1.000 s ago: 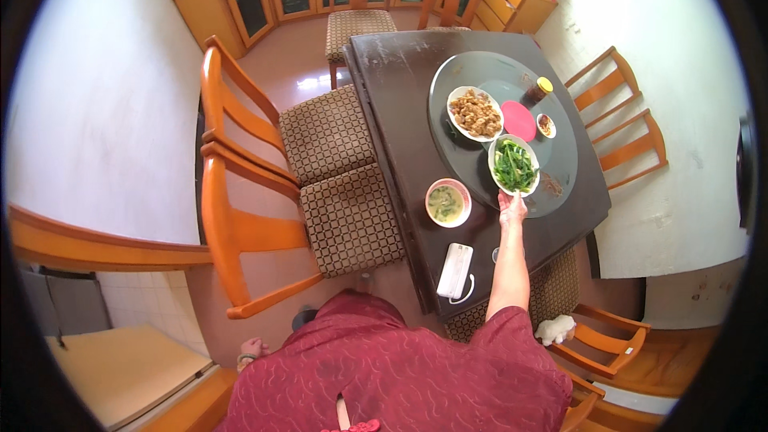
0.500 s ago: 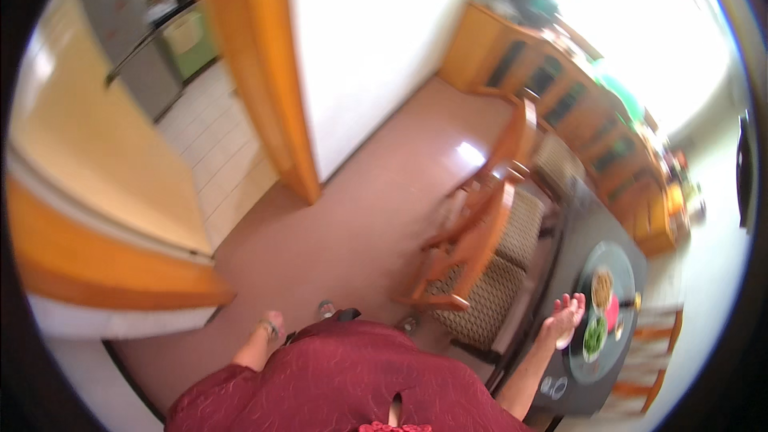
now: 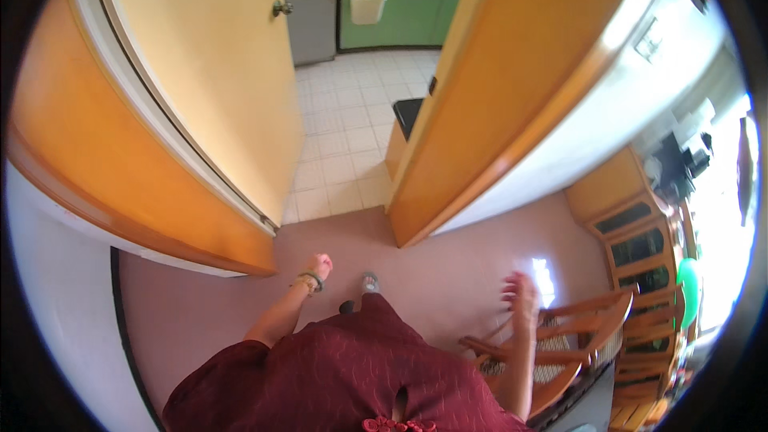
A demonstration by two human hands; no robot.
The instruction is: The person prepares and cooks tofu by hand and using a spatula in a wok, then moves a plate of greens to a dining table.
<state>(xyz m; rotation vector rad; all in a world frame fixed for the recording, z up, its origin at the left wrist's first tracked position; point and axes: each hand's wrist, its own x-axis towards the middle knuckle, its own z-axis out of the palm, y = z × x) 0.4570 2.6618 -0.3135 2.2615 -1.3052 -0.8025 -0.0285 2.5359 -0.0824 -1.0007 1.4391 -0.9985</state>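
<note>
My left hand (image 3: 319,266) hangs in front of my body with its fingers curled in, and nothing shows in it. A bracelet (image 3: 310,282) circles that wrist. To the right, my right hand (image 3: 522,294) is raised over the floor near a wooden chair (image 3: 596,332). Its fingers are a little bent and apart, slightly smeared by motion, with no object in them. Ahead of me stands a pale yellow door (image 3: 204,64), swung inward, with a round knob (image 3: 282,9). Neither hand touches the door or the chair.
An orange wooden door frame (image 3: 512,88) bounds the doorway on the right. Beyond lie a tiled floor (image 3: 340,124), a grey fridge (image 3: 310,20) and green cabinets (image 3: 412,20) with a white bin (image 3: 367,6). A wooden sideboard (image 3: 612,184) and a dark table (image 3: 588,404) are at right.
My view has turned left, so the doorway is now ahead. My right hand has come away from the table with dishes, which have left the view. My left hand has swung forward.
</note>
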